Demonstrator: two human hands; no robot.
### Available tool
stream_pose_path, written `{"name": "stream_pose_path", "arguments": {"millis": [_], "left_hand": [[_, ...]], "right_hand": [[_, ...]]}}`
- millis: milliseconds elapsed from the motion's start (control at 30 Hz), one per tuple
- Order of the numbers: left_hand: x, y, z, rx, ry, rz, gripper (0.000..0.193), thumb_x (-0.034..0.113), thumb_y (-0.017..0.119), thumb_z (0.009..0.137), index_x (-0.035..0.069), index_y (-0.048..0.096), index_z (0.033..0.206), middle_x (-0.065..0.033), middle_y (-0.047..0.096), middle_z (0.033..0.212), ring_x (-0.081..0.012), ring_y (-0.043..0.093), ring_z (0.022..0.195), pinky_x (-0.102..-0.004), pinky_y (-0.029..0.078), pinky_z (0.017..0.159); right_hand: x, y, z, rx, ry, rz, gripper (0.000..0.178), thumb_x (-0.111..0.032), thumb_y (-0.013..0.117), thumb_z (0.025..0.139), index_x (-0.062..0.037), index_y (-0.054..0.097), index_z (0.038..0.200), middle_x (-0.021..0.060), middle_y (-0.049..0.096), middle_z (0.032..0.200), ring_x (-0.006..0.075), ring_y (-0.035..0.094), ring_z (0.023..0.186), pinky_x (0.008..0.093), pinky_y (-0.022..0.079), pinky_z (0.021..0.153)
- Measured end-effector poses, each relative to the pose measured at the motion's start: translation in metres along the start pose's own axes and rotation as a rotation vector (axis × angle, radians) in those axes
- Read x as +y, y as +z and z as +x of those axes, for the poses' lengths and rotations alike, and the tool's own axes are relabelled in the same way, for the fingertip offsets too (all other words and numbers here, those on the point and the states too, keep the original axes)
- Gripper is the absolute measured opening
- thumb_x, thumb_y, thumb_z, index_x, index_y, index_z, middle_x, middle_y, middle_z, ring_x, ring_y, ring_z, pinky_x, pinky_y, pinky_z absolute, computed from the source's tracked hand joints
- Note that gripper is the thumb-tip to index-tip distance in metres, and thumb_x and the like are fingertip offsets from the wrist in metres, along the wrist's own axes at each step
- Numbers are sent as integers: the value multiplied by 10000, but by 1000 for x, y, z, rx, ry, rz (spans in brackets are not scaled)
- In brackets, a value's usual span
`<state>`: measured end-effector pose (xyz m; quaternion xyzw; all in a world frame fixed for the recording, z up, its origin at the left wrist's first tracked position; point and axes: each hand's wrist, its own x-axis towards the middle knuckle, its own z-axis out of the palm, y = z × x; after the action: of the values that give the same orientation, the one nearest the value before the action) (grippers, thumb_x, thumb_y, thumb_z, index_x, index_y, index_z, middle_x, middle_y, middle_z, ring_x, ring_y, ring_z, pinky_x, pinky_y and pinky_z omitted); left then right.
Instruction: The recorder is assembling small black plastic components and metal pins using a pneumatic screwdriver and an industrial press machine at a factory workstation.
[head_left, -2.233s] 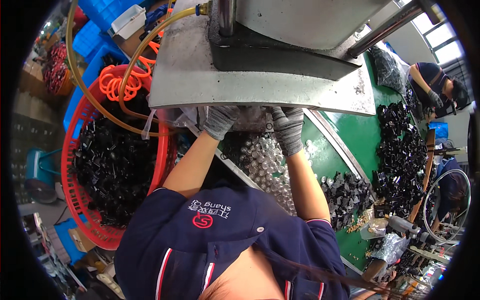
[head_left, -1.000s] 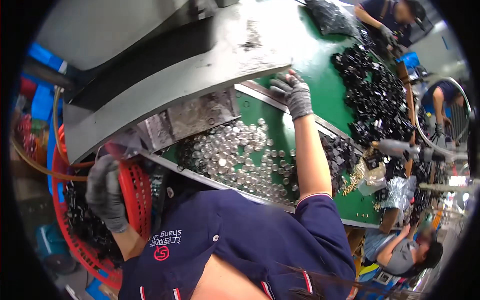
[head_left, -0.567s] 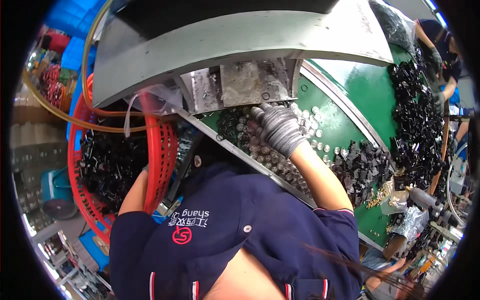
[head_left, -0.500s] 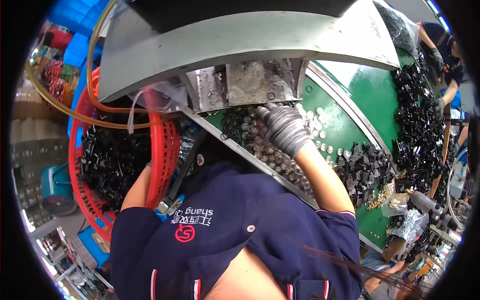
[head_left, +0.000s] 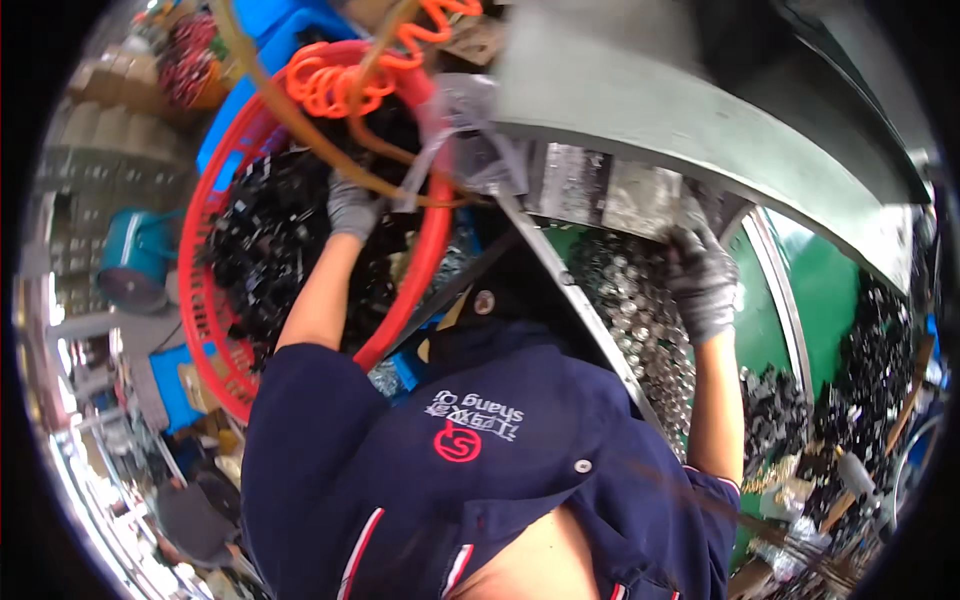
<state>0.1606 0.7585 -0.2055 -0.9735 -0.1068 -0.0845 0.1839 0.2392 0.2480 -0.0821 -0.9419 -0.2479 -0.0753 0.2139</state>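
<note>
My left hand [head_left: 352, 210], in a grey glove, reaches into a red plastic basket [head_left: 436, 250] of small black parts [head_left: 270, 235]. A tan hose crosses near its fingertips, so its grip cannot be made out. At the front of the grey machine my right hand [head_left: 703, 280], also gloved, is beside the worn metal block [head_left: 642, 197]. Its fingers look stretched out and somewhat apart, though blurred, with nothing visible in them. Many small round, shiny parts [head_left: 640, 320] lie on the green worktop just left of this hand.
The machine's grey housing [head_left: 690, 130] overhangs the work area. An orange coiled hose [head_left: 335, 85] hangs over the basket's far rim. A metal edge strip [head_left: 575, 295] runs along the worktop. Black parts [head_left: 775, 410] are heaped at the right. A teal fan [head_left: 137, 262] stands at the far left.
The view has swung left, so the basket and machine sit further right. My left hand now shows inside the basket; it was mostly hidden before. My right hand remains by the machine's front.
</note>
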Motion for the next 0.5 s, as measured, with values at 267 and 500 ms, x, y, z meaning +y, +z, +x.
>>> {"name": "stream_pose_path", "arguments": {"millis": [267, 500], "left_hand": [[11, 9, -5, -205, -29, -81, 478, 442, 648, 742, 122, 610, 1094, -155, 619, 1093, -341, 590, 1003, -458, 464, 847], [-30, 111, 9, -29, -362, -810, 468, 482, 572, 802, 183, 601, 1161, -142, 664, 1015, -307, 637, 950, -471, 484, 801]], "right_hand": [[20, 8, -7, -1, 124, 412, 74, -65, 663, 803, -37, 669, 872, 89, 645, 824, 205, 606, 645, 297, 495, 618], [-7, -11, -9, 17, 464, 831, 108, -42, 672, 794, -35, 644, 899, 4, 595, 732, 94, 552, 670, 255, 467, 623]]}}
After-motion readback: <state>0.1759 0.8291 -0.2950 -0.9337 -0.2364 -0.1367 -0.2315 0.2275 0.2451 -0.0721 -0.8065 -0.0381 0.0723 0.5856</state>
